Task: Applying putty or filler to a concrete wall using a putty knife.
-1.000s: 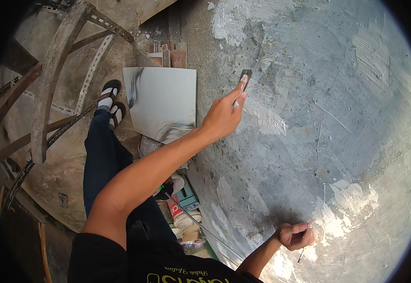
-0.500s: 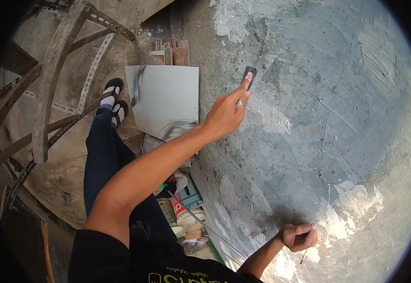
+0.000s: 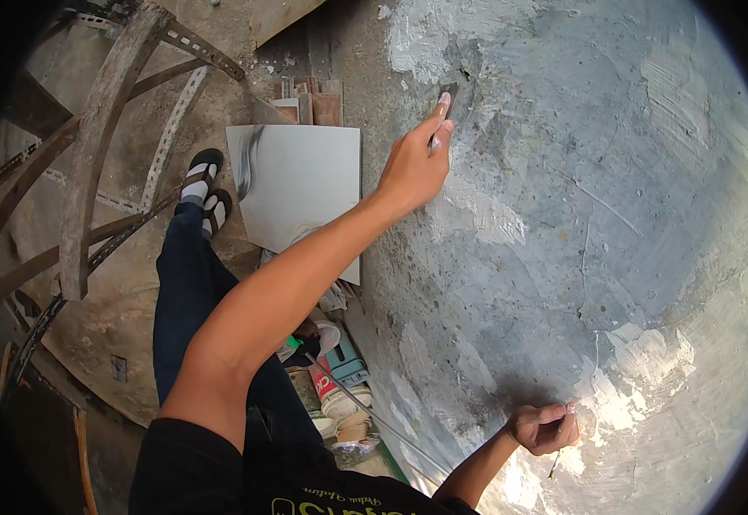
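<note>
Grey wall (image 3: 528,275) spreads right of the left grip (image 3: 417,161); a white patch (image 3: 425,43) lies above it. That grip has shifted upward toward the patch, suggesting work moving there, and pinches a scraper (image 3: 450,91). The right grip (image 3: 544,429) pinches what is perhaps a thin stick (image 3: 553,466).

Left grip (image 3: 419,159) pinched, arm (image 3: 280,296) outstretched; right grip (image 3: 545,429) curled, lower.
</note>
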`<state>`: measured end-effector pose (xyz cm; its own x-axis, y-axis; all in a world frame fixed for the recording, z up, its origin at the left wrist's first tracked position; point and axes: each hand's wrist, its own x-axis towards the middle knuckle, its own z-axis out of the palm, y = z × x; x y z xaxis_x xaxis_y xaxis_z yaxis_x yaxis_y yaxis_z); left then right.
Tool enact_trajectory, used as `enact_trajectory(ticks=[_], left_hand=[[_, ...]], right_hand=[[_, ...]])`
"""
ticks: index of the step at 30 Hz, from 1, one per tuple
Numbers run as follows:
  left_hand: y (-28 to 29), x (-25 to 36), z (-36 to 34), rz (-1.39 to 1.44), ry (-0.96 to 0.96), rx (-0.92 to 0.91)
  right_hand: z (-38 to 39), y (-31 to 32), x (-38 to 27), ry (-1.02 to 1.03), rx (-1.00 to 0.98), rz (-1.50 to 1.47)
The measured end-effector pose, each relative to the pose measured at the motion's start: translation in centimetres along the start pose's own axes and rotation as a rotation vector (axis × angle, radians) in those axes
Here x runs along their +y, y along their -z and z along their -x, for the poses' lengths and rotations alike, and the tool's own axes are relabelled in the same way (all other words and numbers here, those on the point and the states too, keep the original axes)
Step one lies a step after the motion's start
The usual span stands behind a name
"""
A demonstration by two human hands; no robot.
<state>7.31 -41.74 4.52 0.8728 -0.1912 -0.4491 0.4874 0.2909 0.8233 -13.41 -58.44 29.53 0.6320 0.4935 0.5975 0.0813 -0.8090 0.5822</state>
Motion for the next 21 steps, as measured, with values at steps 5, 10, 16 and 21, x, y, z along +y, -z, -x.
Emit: enact_trajectory(ticks=[5,10,16,21], left_hand=[[-0.9,-0.5,0.9,-0.009,-0.007,0.051],[-2.2,-1.5,5.7,-0.038,-0.004,-0.035],[-2.8,0.0,5.8,-0.045,0.109,-0.099],[-5.1,-0.2,8.9,0.059,-0.14,-0.03]], right_hand=[[-0.1,-0.1,-0.2,-0.036,0.011,0.004],[-0.1,0.1,-0.1,-0.021,-0.002,-0.012],[0.0,-0.1,-0.2,-0.038,0.037,-0.034],[0.1,0.3,0.2,-0.018,0.021,-0.057]])
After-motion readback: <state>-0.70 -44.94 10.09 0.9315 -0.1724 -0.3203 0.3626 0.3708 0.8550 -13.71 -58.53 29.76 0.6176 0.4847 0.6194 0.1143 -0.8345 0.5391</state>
